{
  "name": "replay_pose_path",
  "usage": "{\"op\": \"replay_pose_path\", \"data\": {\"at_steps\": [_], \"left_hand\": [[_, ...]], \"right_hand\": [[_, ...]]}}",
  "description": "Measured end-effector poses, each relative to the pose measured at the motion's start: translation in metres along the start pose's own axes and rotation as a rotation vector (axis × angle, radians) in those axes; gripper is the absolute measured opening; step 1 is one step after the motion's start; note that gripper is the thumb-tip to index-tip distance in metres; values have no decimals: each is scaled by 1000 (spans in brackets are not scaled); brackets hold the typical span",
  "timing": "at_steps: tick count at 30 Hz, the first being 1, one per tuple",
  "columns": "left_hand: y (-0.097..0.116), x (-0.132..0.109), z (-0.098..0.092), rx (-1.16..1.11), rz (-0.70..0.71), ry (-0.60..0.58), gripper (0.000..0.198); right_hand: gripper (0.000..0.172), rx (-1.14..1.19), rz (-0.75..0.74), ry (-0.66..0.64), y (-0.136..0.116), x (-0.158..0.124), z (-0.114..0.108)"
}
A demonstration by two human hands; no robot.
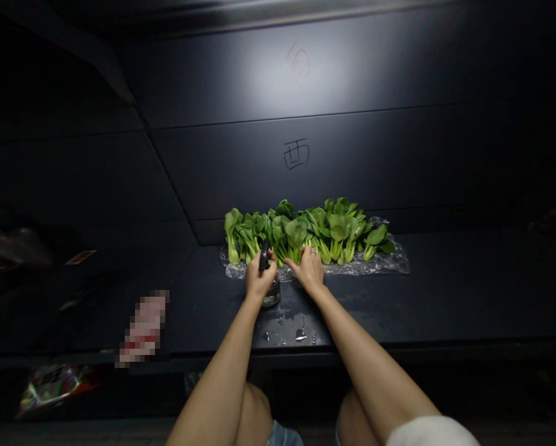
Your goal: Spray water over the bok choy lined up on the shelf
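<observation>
My left hand (260, 275) is closed around a spray bottle with a black spray head (263, 255) and a clear body (272, 294) with some liquid in it. Just to the right, my right hand (311, 269) is at the front of a row of green bok choy (338, 229). Its thumb and fingers sit on either side of the pale stem of one bok choy (296, 233); the fingertips are partly hidden. The heads lean together, leaves up and stems toward me, on a clear plastic sheet (384, 265).
Water drops (300, 336) lie on the dark shelf (366, 310) in front of my hands. A dark back panel (240, 167) with handwritten marks rises behind the vegetables. At lower left are a blurred-out pinkish item (144, 328) and a shiny package (54, 384).
</observation>
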State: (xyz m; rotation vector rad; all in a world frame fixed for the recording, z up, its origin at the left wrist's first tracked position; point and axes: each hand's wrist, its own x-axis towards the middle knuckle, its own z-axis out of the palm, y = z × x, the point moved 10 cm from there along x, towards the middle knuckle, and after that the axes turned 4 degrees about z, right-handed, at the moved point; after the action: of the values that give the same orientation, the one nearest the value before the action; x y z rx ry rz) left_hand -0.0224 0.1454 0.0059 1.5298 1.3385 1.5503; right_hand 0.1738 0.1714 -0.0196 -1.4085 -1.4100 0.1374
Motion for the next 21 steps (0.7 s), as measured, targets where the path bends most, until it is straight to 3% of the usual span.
{"op": "replay_pose_path", "data": {"at_steps": [3, 8, 15, 17, 21], "left_hand": [[-1, 1, -1, -3, 7, -12, 26], [-8, 2, -1, -41, -15, -11, 29], [-10, 4, -1, -16, 44, 6, 29], [-10, 4, -2, 0, 59, 18, 28], [-9, 4, -4, 40, 76, 39, 28]], "right_hand": [[47, -20, 32, 12, 4, 0, 8], [34, 3, 106, -20, 16, 4, 11], [41, 367, 198, -80, 24, 20, 8], [40, 335, 200, -102, 25, 21, 7], [39, 61, 99, -121, 16, 15, 4]]}}
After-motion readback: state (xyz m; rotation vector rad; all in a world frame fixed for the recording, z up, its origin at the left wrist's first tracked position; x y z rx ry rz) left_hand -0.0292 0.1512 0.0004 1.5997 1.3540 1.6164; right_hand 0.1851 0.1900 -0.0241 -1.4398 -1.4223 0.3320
